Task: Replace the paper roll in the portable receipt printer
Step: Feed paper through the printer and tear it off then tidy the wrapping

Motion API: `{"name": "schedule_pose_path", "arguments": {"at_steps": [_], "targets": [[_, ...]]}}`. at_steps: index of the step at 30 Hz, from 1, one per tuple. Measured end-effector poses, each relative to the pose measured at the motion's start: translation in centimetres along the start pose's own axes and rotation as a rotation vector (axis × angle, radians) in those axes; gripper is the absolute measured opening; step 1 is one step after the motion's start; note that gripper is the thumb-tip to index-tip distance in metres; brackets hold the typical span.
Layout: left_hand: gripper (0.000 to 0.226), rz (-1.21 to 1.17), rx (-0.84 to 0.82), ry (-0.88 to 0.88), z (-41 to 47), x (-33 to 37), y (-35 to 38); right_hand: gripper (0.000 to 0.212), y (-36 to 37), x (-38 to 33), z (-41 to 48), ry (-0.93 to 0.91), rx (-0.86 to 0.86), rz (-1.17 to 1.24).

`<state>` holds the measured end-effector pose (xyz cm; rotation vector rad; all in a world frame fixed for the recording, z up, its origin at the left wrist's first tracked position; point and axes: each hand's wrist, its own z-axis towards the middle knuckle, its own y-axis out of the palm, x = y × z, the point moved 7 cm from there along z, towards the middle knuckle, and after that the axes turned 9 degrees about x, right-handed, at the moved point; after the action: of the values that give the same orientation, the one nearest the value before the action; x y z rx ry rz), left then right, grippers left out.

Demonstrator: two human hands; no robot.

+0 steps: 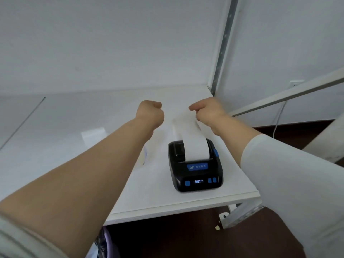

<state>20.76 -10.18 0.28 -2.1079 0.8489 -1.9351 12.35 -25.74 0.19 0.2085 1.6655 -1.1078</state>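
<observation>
While the right hand [208, 113] pinches the white paper strip [192, 138] fed from the black portable printer [195, 170] on the white shelf [55, 146], left hand [151, 113] fisted, apparently empty; yank w/ skew could tear strip or drag printer.

From my remote seat the light is soft, even and bright, with a cool grey-blue cast. The white laminate tabletop [55, 146] nearly washes out, shadows stay faint, wide-angle distortion bends the grey metal shelf upright [224, 45], and everything looks slightly soft.
</observation>
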Motion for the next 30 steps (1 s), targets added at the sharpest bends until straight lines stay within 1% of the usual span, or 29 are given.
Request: {"name": "schedule_pose_path", "arguments": {"at_steps": [4, 8, 11, 13, 15, 18, 20, 22, 23, 25, 28, 30], "targets": [[0.053, -0.026, 0.063, 0.003, -1.7, -0.8, -3.5, 0.046, 0.5, -2.7, -2.7, -0.105, 0.037, -0.006], [0.043, -0.099, 0.149, 0.043, -3.5, -1.9, -7.7, 0.044, 1.5, -5.5, -5.8, -0.264, 0.085, -0.09], [0.041, -0.145, 0.233, 0.029, -4.6, -3.8, -11.0, 0.039, 3.6, -6.7, -8.4, -0.339, 0.025, -0.14], [0.039, -0.183, 0.276, -0.011, -5.2, -5.8, -12.7, 0.034, 5.5, -6.9, -10.0, -0.354, -0.053, -0.164], [0.04, -0.196, 0.32, -0.045, -5.7, -7.8, -13.8, 0.031, 7.4, -6.5, -11.1, -0.344, -0.126, -0.22], [0.049, -0.179, 0.412, -0.069, -6.2, -10.4, -15.2, 0.034, 9.9, -5.6, -12.0, -0.305, -0.225, -0.331], [0.052, -0.159, 0.465, -0.087, -6.4, -11.8, -16.0, 0.043, 11.5, -5.0, -12.3, -0.26, -0.292, -0.38], [0.053, -0.142, 0.481, -0.101, -6.2, -12.8, -16.5, 0.055, 12.8, -4.2, -12.5, -0.216, -0.331, -0.425], [0.052, -0.133, 0.471, -0.106, -6.2, -13.1, -16.5, 0.056, 13.3, -3.8, -12.6, -0.212, -0.33, -0.447], [0.051, -0.143, 0.433, -0.133, -6.2, -13.8, -16.0, 0.051, 13.8, -3.2, -12.3, -0.209, -0.285, -0.44], [0.05, -0.247, 0.358, -0.215, -6.9, -14.7, -14.5, 0.039, 13.3, -2.4, -11.7, -0.093, -0.175, -0.271], [0.056, -0.335, 0.284, -0.283, -7.6, -14.9, -13.2, 0.036, 12.7, -2.3, -11.8, -0.006, -0.145, -0.136]]}}
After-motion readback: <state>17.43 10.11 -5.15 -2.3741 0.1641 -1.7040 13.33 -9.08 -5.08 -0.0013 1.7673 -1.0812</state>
